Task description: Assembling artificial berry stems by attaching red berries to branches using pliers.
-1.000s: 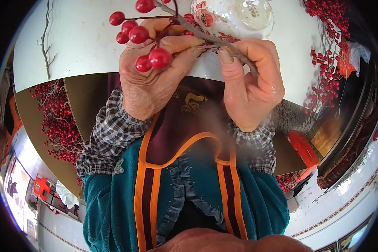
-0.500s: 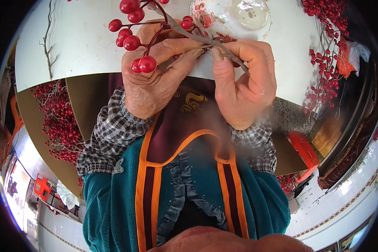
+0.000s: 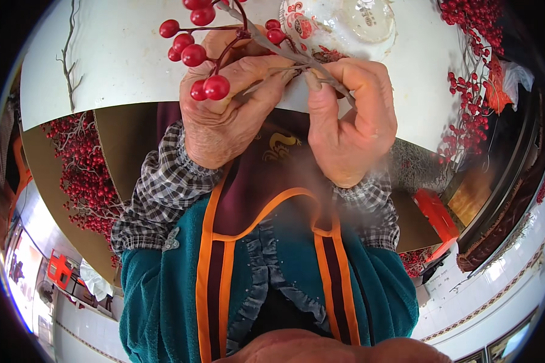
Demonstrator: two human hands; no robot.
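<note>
I see the red berry sprig (image 3: 201, 57) sitting higher toward the top edge than a second ago, its upper berries now partly cut off. My left hand (image 3: 230, 112) and right hand (image 3: 351, 118) are both raised slightly, fingertips pinched closer together on the grey stem (image 3: 297, 59).

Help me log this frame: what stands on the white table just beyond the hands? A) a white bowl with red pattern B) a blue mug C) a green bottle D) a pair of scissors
A: a white bowl with red pattern stands on the white table right behind the berry twig that both hands pinch.
</note>
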